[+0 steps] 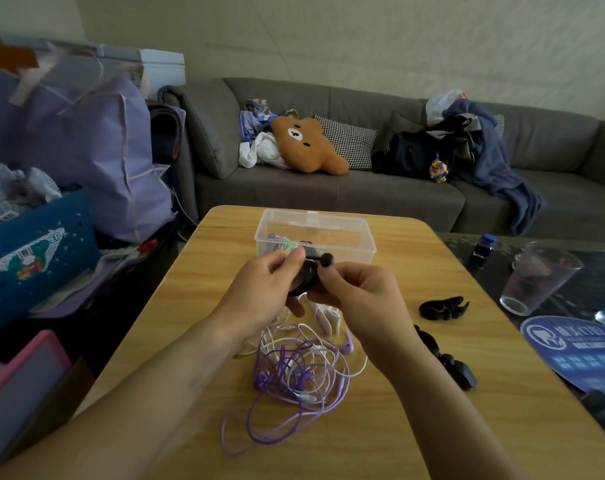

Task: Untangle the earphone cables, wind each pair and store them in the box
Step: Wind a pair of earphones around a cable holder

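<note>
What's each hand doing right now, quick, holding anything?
Left hand: holding the wound black earphone cable, fingers curled around the coil.
Right hand: pinching the same black earphone cable near its earbud end.

2 hands [259, 289] [360, 289] (black earphones [306, 278])

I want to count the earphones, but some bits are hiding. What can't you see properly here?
Head view only:
- Black coil: mostly covered by the left hand and right hand.
- Things in the box: blurred by its wall and blocked by the hands.
- White cable: its top runs under the hands.
- Purple and white tangle: too knotted to count pairs.
- Fan: cut off by the right edge.
</note>
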Motion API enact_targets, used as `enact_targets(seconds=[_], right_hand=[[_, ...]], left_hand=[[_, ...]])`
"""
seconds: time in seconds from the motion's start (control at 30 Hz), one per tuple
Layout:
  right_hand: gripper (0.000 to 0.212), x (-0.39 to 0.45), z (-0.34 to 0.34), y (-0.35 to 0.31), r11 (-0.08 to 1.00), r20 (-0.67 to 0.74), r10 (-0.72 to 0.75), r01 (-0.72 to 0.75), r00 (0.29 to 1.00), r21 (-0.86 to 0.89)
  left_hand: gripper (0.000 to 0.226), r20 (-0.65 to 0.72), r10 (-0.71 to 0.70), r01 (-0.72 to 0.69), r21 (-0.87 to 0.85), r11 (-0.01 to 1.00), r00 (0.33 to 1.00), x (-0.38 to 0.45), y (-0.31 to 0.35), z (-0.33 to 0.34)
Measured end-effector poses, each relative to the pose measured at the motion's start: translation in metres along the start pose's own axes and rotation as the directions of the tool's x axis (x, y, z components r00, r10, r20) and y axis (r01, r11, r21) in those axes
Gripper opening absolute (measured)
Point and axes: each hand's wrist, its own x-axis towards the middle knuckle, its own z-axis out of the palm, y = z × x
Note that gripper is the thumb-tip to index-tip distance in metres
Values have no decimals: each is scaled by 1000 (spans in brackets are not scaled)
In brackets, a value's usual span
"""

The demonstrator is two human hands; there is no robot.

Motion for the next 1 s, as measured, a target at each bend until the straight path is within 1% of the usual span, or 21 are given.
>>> enact_targets(seconds=[0.07, 0.1, 0.13, 0.2, 0.23, 0.3, 0.37, 0.43, 0.5, 0.57, 0.67, 0.73, 0.8, 0.87, 0.93, 1.0], right_hand=[[14, -1, 2, -4, 993, 42, 61, -65, 997, 94], [15, -2, 4, -5, 993, 49, 48, -53, 998, 104], [20, -3, 6, -7, 998, 35, 12, -15, 999, 62], [29, -5, 9, -7, 993, -25, -68, 65, 997, -97], [30, -6, 9, -7, 987, -55, -90, 82, 994, -137], [26, -5, 9, -6, 985, -96, -106, 91, 990, -144], [23, -4, 8, -5, 964, -131, -160, 126, 978, -236], [24, -5, 10, -4, 906, -160, -251, 174, 955, -385], [25, -6, 13, -2, 806, -154, -354, 218, 922, -550], [21, -5, 13, 1, 701, -126, -412, 225, 903, -677], [10, -1, 10, 1, 639, -79, -400, 216, 913, -738], [11, 0, 5, 0, 630, -50, -365, 207, 930, -749], [8, 2, -3, -1, 667, -65, -312, 170, 948, -725], [9, 2, -9, -1, 692, -93, -291, 142, 952, -708], [12, 1, -10, -1, 681, -97, -328, 164, 940, -714], [12, 0, -9, 1, 675, -93, -381, 208, 920, -708]], left_hand=[[34, -42, -24, 25, 15, 1000, 999, 1, -2, 0], [34, -56, -12, 14, 43, 999, 998, 2, -3, -1], [35, -60, 13, -8, 71, 997, 998, 2, -4, -1], [34, -61, 51, -46, 86, 995, 997, 2, -4, -1], [34, -66, 65, -58, 90, 994, 996, 1, -4, -1], [34, -70, 114, -105, 125, 987, 991, 1, -6, 0], [37, -63, 150, -138, 161, 977, 987, 1, -7, 1], [42, -36, 173, -162, 203, 966, 984, 2, -8, 3], [43, -3, 200, -190, 301, 935, 980, 3, -11, 5], [40, 22, 214, -206, 392, 896, 977, 4, -13, 7], [39, 54, 196, -197, 477, 856, 979, 3, -13, 13], [44, 75, 160, -176, 524, 833, 984, -1, -12, 15], [42, 124, 149, -193, 522, 831, 981, -4, -10, 16], [39, 205, 156, -239, 487, 840, 966, -2, -10, 13], [39, 270, 188, -283, 378, 882, 944, 3, -11, 10], [36, 285, 209, -287, 268, 920, 935, 1, -9, 10]])
